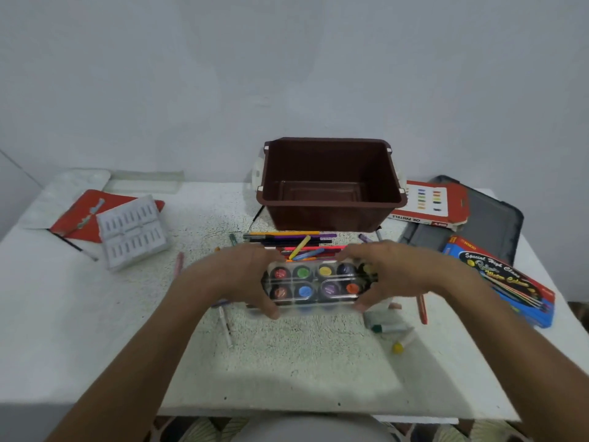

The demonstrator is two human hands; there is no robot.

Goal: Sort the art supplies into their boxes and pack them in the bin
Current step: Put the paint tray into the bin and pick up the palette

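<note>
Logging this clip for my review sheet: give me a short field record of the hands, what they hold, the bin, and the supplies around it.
left hand: grips the left end of the clear plastic case of round paint pots
right hand: grips its right end
brown plastic bin: upright behind the case, nothing visible inside
pile of coloured pencils and pens: loose between case and bin
red oil pastels box: right of the bin
blue watercolour box: far right
white moulded tray: left, on a red pack
</note>
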